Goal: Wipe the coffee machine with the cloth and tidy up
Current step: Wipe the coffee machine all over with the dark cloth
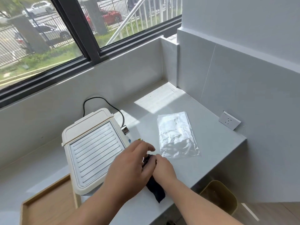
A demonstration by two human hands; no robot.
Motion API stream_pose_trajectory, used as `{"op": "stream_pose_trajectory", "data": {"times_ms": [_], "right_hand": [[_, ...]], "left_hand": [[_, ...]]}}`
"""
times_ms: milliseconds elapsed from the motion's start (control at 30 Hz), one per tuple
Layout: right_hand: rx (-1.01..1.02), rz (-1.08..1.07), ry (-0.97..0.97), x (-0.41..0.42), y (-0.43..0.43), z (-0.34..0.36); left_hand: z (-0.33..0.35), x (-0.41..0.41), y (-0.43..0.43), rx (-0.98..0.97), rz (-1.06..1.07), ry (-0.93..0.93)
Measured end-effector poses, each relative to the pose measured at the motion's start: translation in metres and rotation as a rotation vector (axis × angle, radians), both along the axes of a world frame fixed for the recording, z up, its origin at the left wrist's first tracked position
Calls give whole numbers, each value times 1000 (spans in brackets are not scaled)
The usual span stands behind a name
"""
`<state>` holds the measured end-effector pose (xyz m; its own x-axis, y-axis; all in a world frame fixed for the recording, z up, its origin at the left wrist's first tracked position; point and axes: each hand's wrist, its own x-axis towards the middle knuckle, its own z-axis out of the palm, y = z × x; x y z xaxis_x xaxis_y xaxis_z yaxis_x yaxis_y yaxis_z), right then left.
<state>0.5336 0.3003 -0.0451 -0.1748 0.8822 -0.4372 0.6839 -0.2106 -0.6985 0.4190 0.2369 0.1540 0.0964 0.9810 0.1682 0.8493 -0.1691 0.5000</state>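
Both hands meet at right side of coffee machine (92, 148) on counter (211, 143). Left hand (129, 166) and right hand (162, 168) both pinch dark cloth (155, 189); cloth tail lies on counter. Clear plastic bag (177, 135) lies near.

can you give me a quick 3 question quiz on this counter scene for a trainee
1. True or false: the dark cloth is held by both hands.
2. What lies flat on the counter right of the coffee machine? A) clear plastic bag B) mug C) sponge
3. Which hand is nearer the machine?

Key: 1 true; 2 A, the plastic bag; 3 the left hand, with the right hand beside it.
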Motion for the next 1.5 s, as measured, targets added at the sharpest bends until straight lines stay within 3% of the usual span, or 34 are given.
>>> {"op": "stream_pose_trajectory", "data": {"times_ms": [100, 167, 367, 600, 700, 833, 933, 1033, 1167, 1300, 1500], "right_hand": [[-57, 3, 51, 1, 11, 1], [-110, -12, 89, 0, 19, 2], [-237, -28, 156, -4, 45, 0], [-241, -89, 298, -28, 78, 6], [-245, -8, 311, -39, 90, 6], [-358, 39, 361, -39, 105, 1], [-502, -92, 508, -37, 117, -3], [-571, -89, 580, -46, 129, 0], [-567, 45, 529, -64, 147, 14], [-424, 197, 391, -84, 160, 42], [-366, 141, 499, -107, 167, 82]], "left_hand": [[9, -19, 10, 185, 46, 96], [15, -42, 21, 183, 154, 116], [15, -113, 43, -225, 387, 357], [-6, -126, 42, -219, 407, 327], [-9, -127, 42, -214, 406, 330], [-12, -127, 44, -201, 408, 332], [-13, -128, 44, -197, 409, 328], [-12, -128, 44, -205, 408, 334], [-9, -126, 44, -217, 406, 342], [-8, -125, 43, -224, 410, 340], [-8, -124, 43, -228, 419, 334]]}}
